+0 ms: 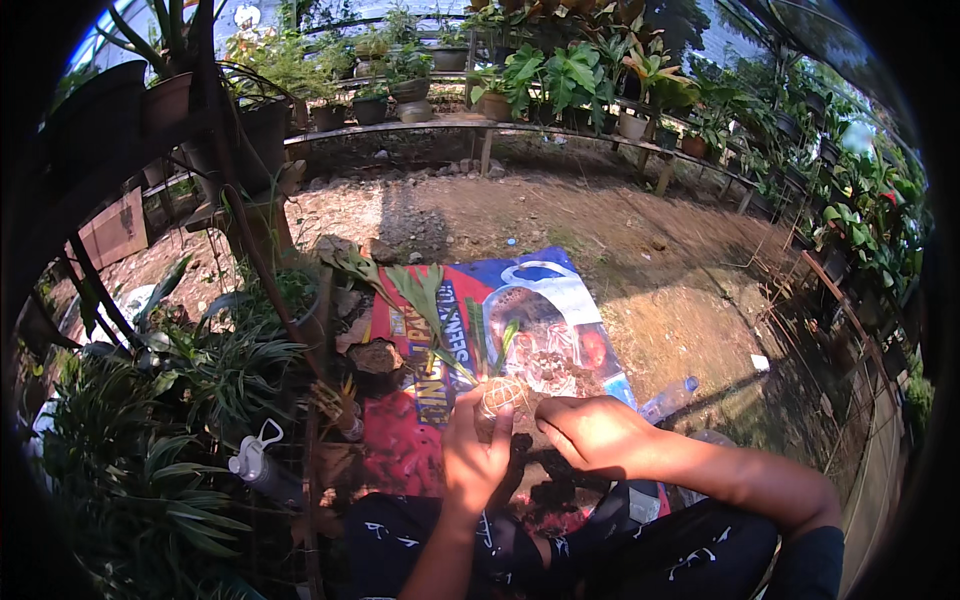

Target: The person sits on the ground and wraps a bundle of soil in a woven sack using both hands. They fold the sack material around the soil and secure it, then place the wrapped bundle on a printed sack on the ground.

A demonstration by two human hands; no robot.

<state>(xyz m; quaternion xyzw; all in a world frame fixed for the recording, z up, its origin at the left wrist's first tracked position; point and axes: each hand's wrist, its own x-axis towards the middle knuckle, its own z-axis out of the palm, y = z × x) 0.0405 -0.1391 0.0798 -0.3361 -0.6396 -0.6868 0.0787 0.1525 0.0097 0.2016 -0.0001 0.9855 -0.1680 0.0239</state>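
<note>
Between the thumb and fingers of my left hand (478, 454) is a roundish brown root ball (504, 396) criss-crossed with pale string. Green strap-like leaves rise from it, and one short leaf (509, 339) stands up in the light. Just right of the ball, my right hand (596, 433) has its fingers curled in a pinch. Whether string runs into those fingertips is too fine to make out. Under both hands lies a printed plastic banner (435, 457), red and blue, bearing writing. Dark soil (551, 469) is scattered on it near my knees.
A clear plastic bottle (670, 400) lies by the banner's right edge. To the left stand a grey bottle with a white lid (251, 459), a brown fibrous pot-like lump (375, 356) and a metal post (251, 247). Potted plants (570, 79) line benches behind and at the sides.
</note>
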